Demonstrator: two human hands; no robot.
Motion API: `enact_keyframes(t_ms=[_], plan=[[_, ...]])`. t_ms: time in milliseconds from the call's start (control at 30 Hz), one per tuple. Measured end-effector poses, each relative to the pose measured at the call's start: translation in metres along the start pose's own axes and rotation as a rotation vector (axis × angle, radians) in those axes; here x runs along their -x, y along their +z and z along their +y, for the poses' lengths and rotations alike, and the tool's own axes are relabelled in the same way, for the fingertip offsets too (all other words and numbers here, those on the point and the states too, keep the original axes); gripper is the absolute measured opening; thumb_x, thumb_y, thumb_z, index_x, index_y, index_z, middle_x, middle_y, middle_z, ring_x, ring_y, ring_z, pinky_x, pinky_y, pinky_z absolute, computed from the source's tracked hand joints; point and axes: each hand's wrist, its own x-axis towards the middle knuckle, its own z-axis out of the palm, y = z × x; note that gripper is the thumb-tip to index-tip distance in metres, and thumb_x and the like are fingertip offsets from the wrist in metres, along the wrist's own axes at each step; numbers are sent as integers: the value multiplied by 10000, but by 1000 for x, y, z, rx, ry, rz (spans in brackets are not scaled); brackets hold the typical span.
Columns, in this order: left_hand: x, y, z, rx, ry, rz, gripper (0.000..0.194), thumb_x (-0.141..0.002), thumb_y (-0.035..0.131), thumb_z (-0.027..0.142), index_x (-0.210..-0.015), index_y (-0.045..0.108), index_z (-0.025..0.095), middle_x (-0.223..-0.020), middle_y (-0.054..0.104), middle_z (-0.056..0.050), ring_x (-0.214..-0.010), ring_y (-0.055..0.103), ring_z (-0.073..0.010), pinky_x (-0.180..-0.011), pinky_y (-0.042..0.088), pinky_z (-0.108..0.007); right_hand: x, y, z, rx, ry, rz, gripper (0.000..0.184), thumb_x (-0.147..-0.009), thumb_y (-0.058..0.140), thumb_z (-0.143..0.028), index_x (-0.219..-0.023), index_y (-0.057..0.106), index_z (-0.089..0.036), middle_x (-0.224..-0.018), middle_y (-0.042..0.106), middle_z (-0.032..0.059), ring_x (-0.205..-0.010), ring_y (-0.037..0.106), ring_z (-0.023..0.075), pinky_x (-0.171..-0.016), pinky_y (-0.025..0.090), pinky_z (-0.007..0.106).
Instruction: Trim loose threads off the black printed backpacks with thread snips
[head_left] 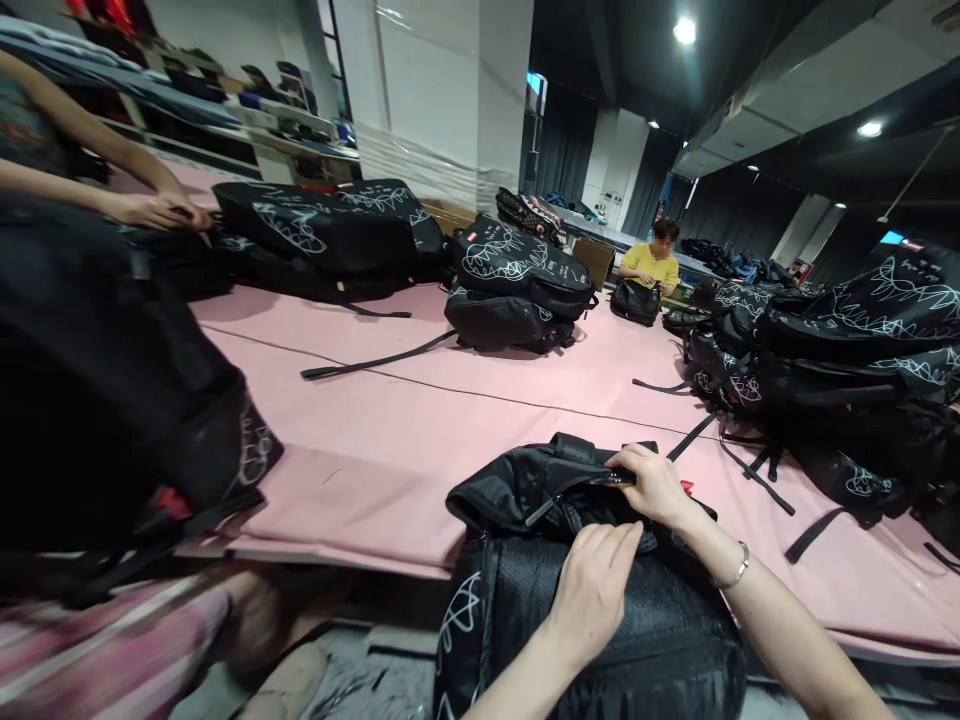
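Observation:
A black backpack (525, 620) with white scribble print lies on the near edge of the pink table (390, 440), its mesh back panel facing up. My left hand (592, 590) rests flat on that mesh panel, fingers stretched forward. My right hand (652, 485) is closed at the top of the backpack, fingers pinched around a dark strap or flap. A thin bracelet (735, 572) circles my right wrist.
Stacks of similar black backpacks sit at the back left (330, 235), centre (517, 285) and right (847, 370), with straps trailing over the table. A person's arms (142, 205) reach in at the far left over a dark bag (112, 400). Another person in yellow (651, 262) sits at the far end.

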Motion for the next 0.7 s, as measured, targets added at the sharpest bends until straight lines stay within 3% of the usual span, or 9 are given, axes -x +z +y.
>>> enact_keyframes(t_ms=[133, 333, 467, 567, 700], plan=[[0, -1, 0, 5, 12, -11, 433, -796, 328, 43, -1187, 501, 110, -1055, 626, -136, -925, 578, -208, -810, 482, -404, -12, 7, 8, -150, 124, -48, 84, -755, 579, -188, -756, 663, -197, -796, 647, 40, -772, 578, 177, -697, 401, 265], [6, 6, -7, -6, 19, -36, 458, -793, 328, 24, -1220, 469, 108, -1102, 616, -128, -988, 562, -213, -861, 463, -408, -31, 14, 29, -269, 232, -160, 122, -709, 614, -249, -639, 654, -157, -544, 570, -25, -527, 502, 114, -514, 345, 214], [7, 9, -12, -7, 32, -40, 524, -778, 313, 0, -1277, 413, 125, -1114, 614, -120, -1012, 558, -204, -876, 459, -397, -37, 19, 37, -373, 263, -202, 178, -669, 647, -304, -592, 645, -144, -468, 508, -54, -462, 444, 85, -477, 326, 198], [6, 5, -15, -43, 65, -69, 576, -771, 299, -16, -1319, 358, 153, -1198, 567, -123, -1107, 509, -209, -929, 425, -416, -39, 21, 44, -453, 269, -143, 184, -655, 654, -324, -615, 652, -144, -504, 556, -41, -518, 509, 104, -526, 379, 205], [16, 0, -28, -189, 16, -200, 590, -795, 318, 11, -1346, 306, 221, -1389, 365, -124, -1277, 323, -250, -998, 328, -514, -32, 21, 67, -553, 333, 87, 294, -782, 491, -373, -863, 652, -141, -785, 670, 40, -757, 610, 149, -706, 448, 252]])
